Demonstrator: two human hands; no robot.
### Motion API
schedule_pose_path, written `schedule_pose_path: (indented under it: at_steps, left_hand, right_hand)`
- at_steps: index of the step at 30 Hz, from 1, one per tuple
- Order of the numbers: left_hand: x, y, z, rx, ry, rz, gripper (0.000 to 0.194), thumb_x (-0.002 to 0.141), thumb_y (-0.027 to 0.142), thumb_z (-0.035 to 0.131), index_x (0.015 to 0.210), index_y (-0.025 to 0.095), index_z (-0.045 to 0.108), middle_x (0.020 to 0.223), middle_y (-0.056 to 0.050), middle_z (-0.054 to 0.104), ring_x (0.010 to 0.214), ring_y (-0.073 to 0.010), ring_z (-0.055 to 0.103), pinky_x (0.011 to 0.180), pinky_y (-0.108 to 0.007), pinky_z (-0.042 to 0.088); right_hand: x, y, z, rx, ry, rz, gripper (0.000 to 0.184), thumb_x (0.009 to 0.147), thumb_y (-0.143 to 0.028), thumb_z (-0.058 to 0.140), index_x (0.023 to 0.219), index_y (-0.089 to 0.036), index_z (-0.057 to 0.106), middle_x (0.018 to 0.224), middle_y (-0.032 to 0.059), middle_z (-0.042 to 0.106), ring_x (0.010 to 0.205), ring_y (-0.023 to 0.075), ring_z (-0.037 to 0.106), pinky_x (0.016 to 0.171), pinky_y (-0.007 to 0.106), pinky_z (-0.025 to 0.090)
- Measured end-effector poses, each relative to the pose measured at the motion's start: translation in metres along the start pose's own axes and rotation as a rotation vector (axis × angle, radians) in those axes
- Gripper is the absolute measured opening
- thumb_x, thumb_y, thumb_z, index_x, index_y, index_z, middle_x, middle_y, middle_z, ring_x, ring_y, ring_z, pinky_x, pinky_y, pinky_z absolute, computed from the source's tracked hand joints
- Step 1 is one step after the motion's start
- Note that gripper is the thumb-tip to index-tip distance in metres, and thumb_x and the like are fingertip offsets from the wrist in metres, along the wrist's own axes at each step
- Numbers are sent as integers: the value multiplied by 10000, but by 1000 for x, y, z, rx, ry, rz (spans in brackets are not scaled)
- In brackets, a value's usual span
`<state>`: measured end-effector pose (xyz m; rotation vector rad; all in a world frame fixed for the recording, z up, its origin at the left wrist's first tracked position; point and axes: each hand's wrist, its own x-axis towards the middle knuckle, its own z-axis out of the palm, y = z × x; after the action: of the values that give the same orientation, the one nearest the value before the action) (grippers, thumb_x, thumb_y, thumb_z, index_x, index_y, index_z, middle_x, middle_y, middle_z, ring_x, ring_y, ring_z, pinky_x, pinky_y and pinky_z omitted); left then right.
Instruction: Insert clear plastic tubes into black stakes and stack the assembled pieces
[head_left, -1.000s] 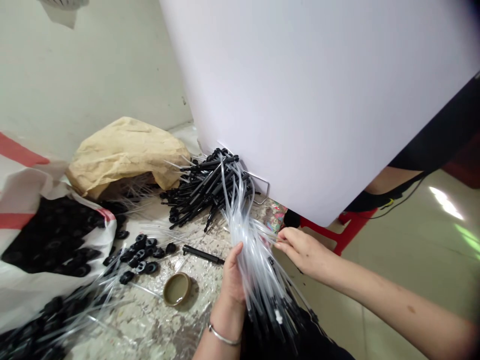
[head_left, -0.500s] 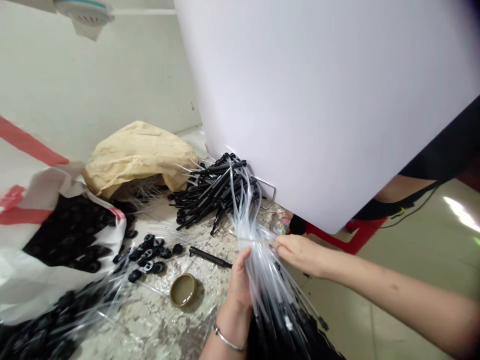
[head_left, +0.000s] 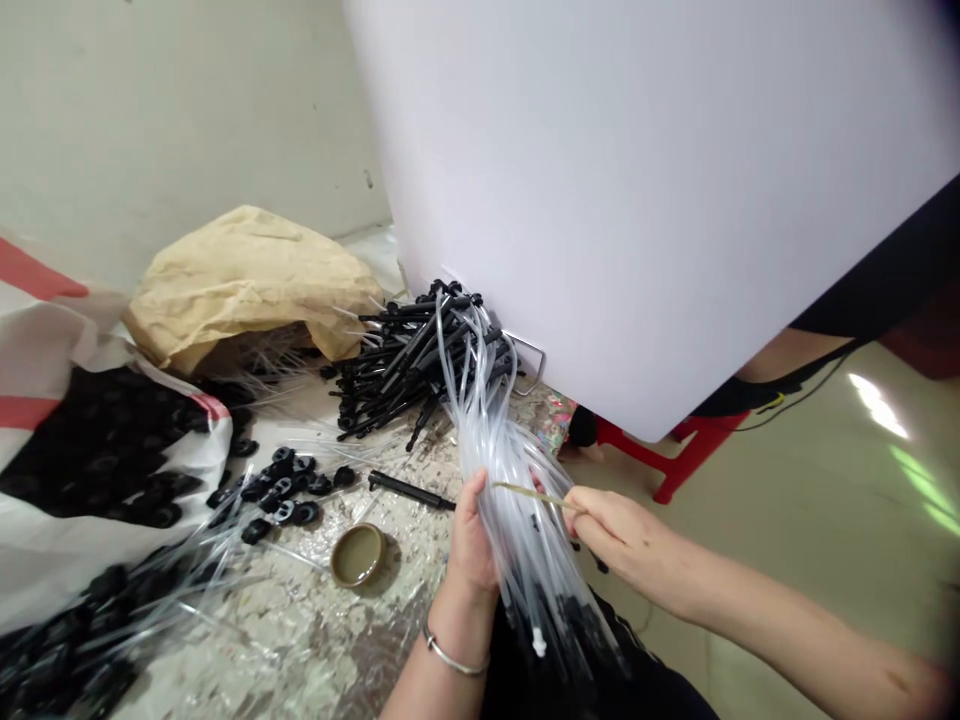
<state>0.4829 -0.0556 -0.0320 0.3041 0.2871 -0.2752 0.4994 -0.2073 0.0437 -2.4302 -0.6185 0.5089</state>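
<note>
My left hand [head_left: 474, 545], a metal bangle on its wrist, is closed around a thick bundle of transparent plastic tubes [head_left: 517, 510] with black ends hanging toward my lap. A tan rubber band [head_left: 529, 491] stretches across the front of the bundle. Its right end is pinched in my right hand [head_left: 609, 525], held just off the bundle's right side. The tubes' upper ends loop up to a pile of black pump-like stems [head_left: 420, 360] on the worktable [head_left: 300, 620]. Behind the bundle, part of the band and some left fingers are hidden.
Loose black caps [head_left: 281, 490], a black stem [head_left: 412, 490] and a small brown dish [head_left: 358, 556] lie to the left. Beyond them are a white-and-red sack [head_left: 45, 560] of black parts and a tan bag [head_left: 247, 280]. A large white board [head_left: 637, 200] blocks the upper right, above a red stool [head_left: 667, 465].
My right hand has moved slightly right and down, drawing the rubber band across the bundle. The view has shifted a little, and the bundle stays in my left hand.
</note>
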Motion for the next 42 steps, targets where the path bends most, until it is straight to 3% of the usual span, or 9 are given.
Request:
schedule_pose_path:
  at_steps: [7,10,13,16,19,25,31,38,42]
  left_hand:
    - [2,-2,-1,3,-8,-71,414,733,401,536,943,64,655,843,-142,710,890,-323,638,851,-434,446]
    - [3,-3,0,19,-28,-27,418,746,370,527,971,39,647,862,-150,709,860,-291,649,844,-393,454]
    - [2,-3,0,17,-8,-3,397,762,352,513,961,38,652,842,-139,715,832,-261,653,854,-368,449]
    - [1,-3,0,2,10,-46,402,749,363,542,987,56,647,835,-123,717,859,-272,649,860,-373,443]
    - [1,-3,0,17,61,-16,349,727,331,580,933,62,663,785,-110,717,887,-293,645,868,-376,440]
    - [2,-4,-1,17,30,-9,338,751,328,535,903,56,667,801,-127,718,889,-304,645,881,-413,439]
    - [1,-5,1,17,19,-18,358,760,327,509,914,41,661,837,-137,718,903,-301,639,888,-407,433]
    - [-1,-2,5,48,29,-40,343,746,323,518,879,47,672,822,-131,715,925,-314,631,893,-404,423]
    - [1,-2,2,12,36,-24,379,751,346,506,900,38,668,820,-133,715,919,-307,632,890,-397,426]
  right_hand:
    - [3,18,-2,-229,32,-21,218,847,-200,362,698,-197,522,688,2,517,592,135,497,547,259,355]
    - [-5,13,-8,-275,152,-37,253,879,-256,334,872,-214,584,775,22,546,596,143,530,545,267,379]
    - [-15,1,-8,-164,199,-177,294,883,-228,320,1044,-225,566,842,36,567,664,146,554,597,264,416]
    - [-19,-5,0,-171,97,-259,280,865,-178,328,949,-221,593,754,14,536,581,120,505,547,238,386]
    - [-19,2,8,-261,106,-234,258,867,-175,334,825,-216,585,701,-3,500,555,115,467,532,235,353]
    - [-16,17,8,-286,140,-110,246,898,-270,352,829,-222,583,718,-10,514,581,118,493,538,237,340]
    - [-9,11,11,-223,118,-49,215,869,-337,426,861,-219,605,762,-8,560,621,123,513,568,243,337]
    - [10,1,15,-141,112,-24,183,811,-252,461,655,-183,526,659,-10,526,605,122,480,540,230,298]
    - [5,3,15,-77,91,-7,185,766,-169,440,581,-186,444,600,-19,483,578,116,452,523,222,291]
